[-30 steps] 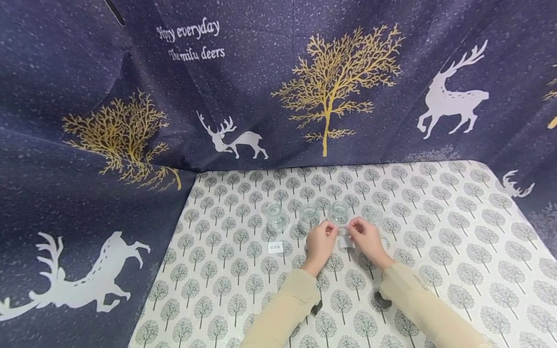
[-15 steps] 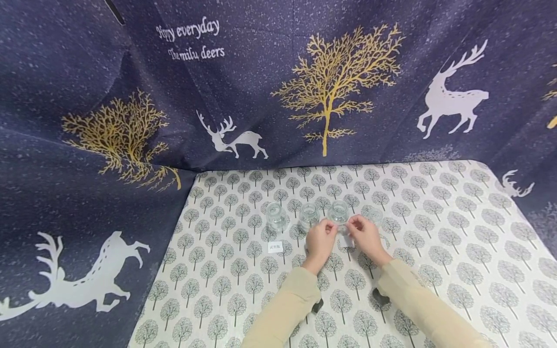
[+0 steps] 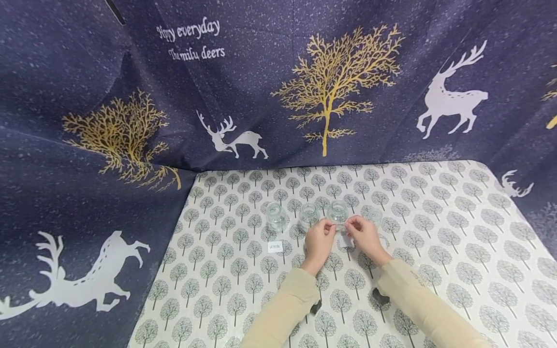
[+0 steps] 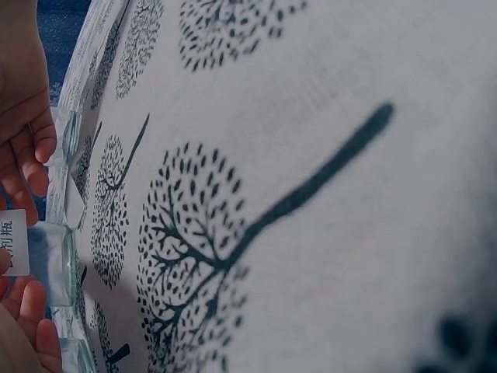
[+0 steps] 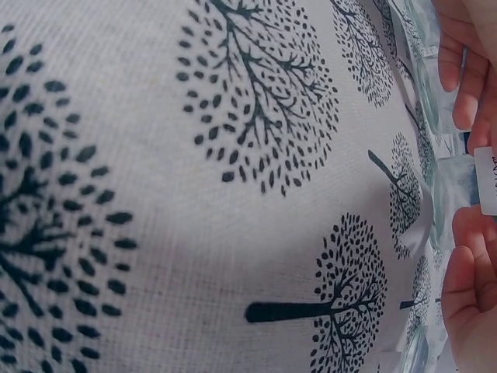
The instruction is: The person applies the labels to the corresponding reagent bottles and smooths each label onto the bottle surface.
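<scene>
Both hands pinch a small white label (image 4: 15, 242) with printed characters, one at each end. My left hand (image 3: 319, 245) is at its left end and my right hand (image 3: 367, 240) at its right end. Just behind it stands a clear glass jar (image 3: 337, 210); whether the label touches the glass I cannot tell. In the left wrist view the label overlaps that jar (image 4: 56, 264). In the right wrist view, the label (image 5: 488, 180) shows between the left fingers (image 5: 470, 85) above and the right fingers (image 5: 464, 284) below.
Two more glass jars (image 3: 276, 217) stand to the left, the nearer one (image 3: 309, 215) beside my left hand. Another clear glass piece (image 3: 374, 216) sits behind my right hand, partly hidden. A printed white card (image 3: 275, 247) and a second white card (image 3: 346, 241) lie on the tree-patterned cloth.
Both hands have shifted only slightly, at the front of the same jar. That jar has moved a touch to the left and back. The label stays pinched between the hands.
</scene>
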Demonstrator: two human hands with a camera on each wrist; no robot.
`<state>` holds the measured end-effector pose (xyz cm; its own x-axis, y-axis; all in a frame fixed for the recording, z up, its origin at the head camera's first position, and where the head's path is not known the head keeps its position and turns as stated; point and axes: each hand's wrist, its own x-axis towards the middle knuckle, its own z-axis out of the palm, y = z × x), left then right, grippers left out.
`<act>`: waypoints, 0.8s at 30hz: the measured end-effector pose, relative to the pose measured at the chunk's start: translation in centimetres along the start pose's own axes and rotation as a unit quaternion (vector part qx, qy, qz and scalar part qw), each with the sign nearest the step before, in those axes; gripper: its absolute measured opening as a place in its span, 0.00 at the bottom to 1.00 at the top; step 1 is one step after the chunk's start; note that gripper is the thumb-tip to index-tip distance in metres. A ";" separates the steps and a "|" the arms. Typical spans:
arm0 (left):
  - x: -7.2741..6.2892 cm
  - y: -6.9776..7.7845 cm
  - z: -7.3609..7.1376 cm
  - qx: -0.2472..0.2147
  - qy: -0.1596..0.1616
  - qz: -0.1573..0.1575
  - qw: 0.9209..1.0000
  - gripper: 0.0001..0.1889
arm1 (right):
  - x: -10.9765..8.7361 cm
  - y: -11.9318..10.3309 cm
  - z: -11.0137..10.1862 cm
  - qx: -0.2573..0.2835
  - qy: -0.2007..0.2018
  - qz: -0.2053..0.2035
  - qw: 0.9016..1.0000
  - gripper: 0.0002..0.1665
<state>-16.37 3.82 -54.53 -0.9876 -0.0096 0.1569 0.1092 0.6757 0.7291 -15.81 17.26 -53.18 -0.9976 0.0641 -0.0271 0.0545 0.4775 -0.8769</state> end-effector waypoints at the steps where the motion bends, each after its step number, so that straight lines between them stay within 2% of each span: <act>1: 0.0 0.0 0.0 0.002 0.002 0.002 1.000 0.06 | 0.0 0.0 0.0 0.001 0.000 0.000 1.000 0.07; 10: -0.8 -0.2 -0.1 0.039 0.001 0.013 0.999 0.16 | -0.1 -0.4 -0.2 -0.004 -0.007 0.018 1.000 0.10; 16: -1.1 0.1 -0.6 0.053 -0.022 -0.009 0.998 0.29 | 0.0 -0.2 -0.3 -0.008 -0.014 0.002 1.000 0.19; 21: -0.5 0.3 -0.7 0.017 -0.034 0.024 0.999 0.35 | 0.5 -0.4 -0.5 0.002 -0.036 -0.013 0.999 0.33; 24: -0.3 0.4 -0.6 0.010 -0.030 0.044 0.999 0.35 | 0.7 -0.7 -0.5 0.007 -0.049 -0.017 0.999 0.38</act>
<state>-15.99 3.63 -53.84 -0.9794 0.0939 0.1787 0.1936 0.6871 0.7003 -16.57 17.42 -52.32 -0.9983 -0.0383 -0.0442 0.0213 0.4652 -0.8849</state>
